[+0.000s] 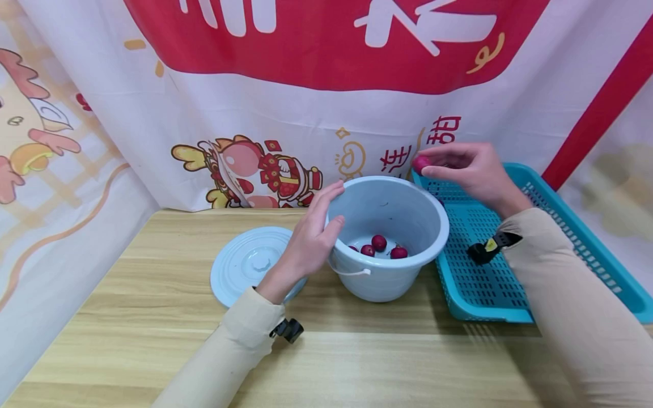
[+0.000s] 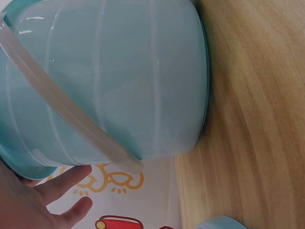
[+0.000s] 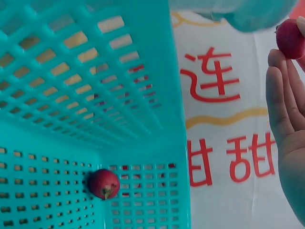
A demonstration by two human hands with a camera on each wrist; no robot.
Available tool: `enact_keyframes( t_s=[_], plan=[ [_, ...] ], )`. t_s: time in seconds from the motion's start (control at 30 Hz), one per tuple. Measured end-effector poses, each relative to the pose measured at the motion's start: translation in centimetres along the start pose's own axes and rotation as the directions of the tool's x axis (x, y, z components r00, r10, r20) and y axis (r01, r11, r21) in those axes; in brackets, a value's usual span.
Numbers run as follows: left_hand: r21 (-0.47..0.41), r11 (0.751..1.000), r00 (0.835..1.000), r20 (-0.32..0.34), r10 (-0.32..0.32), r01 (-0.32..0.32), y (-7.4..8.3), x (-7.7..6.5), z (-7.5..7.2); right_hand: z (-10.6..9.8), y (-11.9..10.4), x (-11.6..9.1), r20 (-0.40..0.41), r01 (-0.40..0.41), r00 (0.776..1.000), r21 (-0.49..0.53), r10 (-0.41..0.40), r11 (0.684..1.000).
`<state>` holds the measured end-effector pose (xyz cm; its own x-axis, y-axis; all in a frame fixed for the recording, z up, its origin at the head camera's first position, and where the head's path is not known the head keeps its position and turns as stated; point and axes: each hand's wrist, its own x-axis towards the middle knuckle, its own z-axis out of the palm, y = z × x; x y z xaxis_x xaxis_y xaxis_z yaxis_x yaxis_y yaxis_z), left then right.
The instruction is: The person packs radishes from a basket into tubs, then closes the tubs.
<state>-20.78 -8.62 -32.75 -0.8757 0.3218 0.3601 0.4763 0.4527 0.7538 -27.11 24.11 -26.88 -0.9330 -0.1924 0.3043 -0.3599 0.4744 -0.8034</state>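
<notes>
A light blue bucket (image 1: 380, 283) stands upright with several small red radishes (image 1: 378, 243) on its bottom. My left hand (image 1: 312, 235) rests against the left of its rim, fingers extended; the left wrist view shows them beside the wall, past the white handle (image 2: 71, 112). Above the far left corner of the teal basket (image 1: 497, 313), my right hand (image 1: 476, 174) pinches a red radish (image 1: 420, 164) between thumb and fingertips. In the right wrist view another radish (image 3: 104, 184) lies in a corner of the basket.
A round light blue lid (image 1: 245, 266) lies on the wooden table (image 1: 153, 317) left of the bucket, partly behind my left wrist. The basket stands close to the bucket's right side. A printed cloth (image 1: 306, 107) hangs along the table's back edge.
</notes>
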Motion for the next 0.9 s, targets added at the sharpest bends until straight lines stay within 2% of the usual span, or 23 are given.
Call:
enact_keyframes(
  t_s=[0.23, 0.4, 0.7, 0.9],
  plan=[
    [0.002, 1.000, 1.000, 0.002, 0.005, -0.005, -0.1, 0.1, -0.1, 2.1, -1.0, -0.1, 0.065, 0.107, 0.992, 0.006, -0.107, 0.994],
    [-0.010, 1.000, 1.000, 0.004, 0.003, -0.003, 0.0, 0.1, 0.0, 3.4, -1.6, -0.4, 0.088, 0.163, 0.984, -0.066, -0.157, 0.984],
    [-0.013, 1.000, 1.000, 0.000, 0.005, -0.005, -0.1, 0.1, 0.0, 4.9, -2.1, -0.3, 0.162, 0.311, 0.946, -0.217, -0.280, 0.925],
    [-0.017, 1.000, 1.000, 0.003, 0.004, -0.004, -0.1, 0.1, 0.0, 5.2, -2.2, -0.2, 0.212, 0.352, 0.931, -0.301, -0.298, 0.886]
  ],
)
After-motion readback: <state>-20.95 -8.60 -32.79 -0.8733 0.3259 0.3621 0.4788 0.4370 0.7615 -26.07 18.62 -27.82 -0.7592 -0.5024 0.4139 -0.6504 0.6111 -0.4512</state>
